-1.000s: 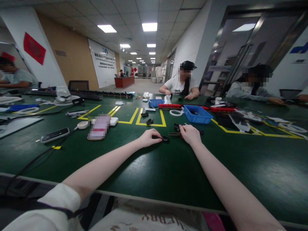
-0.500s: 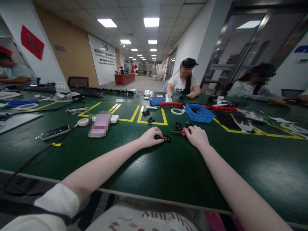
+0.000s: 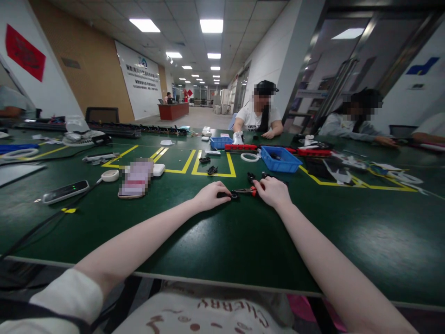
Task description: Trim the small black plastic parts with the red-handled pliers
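Observation:
My left hand [image 3: 212, 195] is closed on a small black plastic part [image 3: 233, 195], low over the green table [image 3: 208, 241]. From the right, my right hand [image 3: 273, 191] grips long-nose pliers [image 3: 245, 191] with red-orange handles. The metal jaws point left and reach the black part; whether they pinch it I cannot tell. Just beyond my right hand lies another small black piece [image 3: 251, 176]. Farther off, more black pieces [image 3: 212, 170] lie inside a yellow-taped rectangle.
A blue bin [image 3: 281, 160] stands beyond my right hand, with a white ring [image 3: 250, 157] beside it. To the left are a phone [image 3: 135, 178], a white case [image 3: 159, 170] and a cabled device [image 3: 66, 191]. A co-worker [image 3: 259, 113] sits opposite.
The pliers' jaws have moved closer to the black part in my left hand and now reach it. The whole view has shifted slightly, with the scene sliding left.

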Demonstrator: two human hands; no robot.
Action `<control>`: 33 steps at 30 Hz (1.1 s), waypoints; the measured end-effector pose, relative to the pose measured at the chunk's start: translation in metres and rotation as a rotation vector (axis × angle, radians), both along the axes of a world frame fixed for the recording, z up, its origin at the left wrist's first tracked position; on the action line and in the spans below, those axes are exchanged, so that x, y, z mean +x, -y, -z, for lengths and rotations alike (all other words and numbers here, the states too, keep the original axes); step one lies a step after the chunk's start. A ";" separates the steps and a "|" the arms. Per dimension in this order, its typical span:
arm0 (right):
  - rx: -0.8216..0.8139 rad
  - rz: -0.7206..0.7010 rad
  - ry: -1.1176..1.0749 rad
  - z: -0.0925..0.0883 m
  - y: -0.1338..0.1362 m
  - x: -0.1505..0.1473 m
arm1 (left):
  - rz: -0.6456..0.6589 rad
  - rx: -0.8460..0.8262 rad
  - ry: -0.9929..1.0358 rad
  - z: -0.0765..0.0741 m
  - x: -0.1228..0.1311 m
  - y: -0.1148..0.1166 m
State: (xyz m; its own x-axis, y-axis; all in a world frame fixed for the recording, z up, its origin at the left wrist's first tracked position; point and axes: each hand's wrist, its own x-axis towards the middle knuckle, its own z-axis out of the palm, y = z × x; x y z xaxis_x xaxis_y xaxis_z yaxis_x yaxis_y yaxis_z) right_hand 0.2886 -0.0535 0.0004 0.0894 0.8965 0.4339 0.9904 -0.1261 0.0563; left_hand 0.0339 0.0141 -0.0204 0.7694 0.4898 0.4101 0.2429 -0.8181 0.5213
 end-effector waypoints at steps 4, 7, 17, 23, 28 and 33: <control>0.018 -0.010 0.003 -0.001 0.001 -0.004 | -0.009 -0.003 -0.012 -0.002 0.000 0.001; 0.017 -0.010 -0.014 -0.001 0.000 -0.004 | -0.024 -0.003 -0.014 -0.003 0.000 0.002; 0.033 -0.013 -0.083 -0.001 0.005 -0.006 | -0.031 0.013 -0.003 0.002 0.001 -0.002; 0.053 -0.091 -0.106 0.001 0.003 -0.015 | -0.030 0.024 -0.002 0.002 0.001 -0.001; 0.093 -0.098 -0.143 0.002 0.004 -0.009 | -0.022 0.027 -0.006 0.001 0.001 -0.001; 0.073 -0.158 -0.174 0.002 0.005 -0.007 | -0.023 0.024 -0.008 0.002 0.001 -0.002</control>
State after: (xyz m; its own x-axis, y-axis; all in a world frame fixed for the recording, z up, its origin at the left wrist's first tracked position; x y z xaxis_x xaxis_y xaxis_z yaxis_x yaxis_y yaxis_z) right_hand 0.2818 -0.0584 -0.0015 0.0295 0.8719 0.4888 0.9921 0.0340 -0.1205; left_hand 0.0344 0.0166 -0.0229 0.7614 0.4973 0.4160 0.2657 -0.8246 0.4994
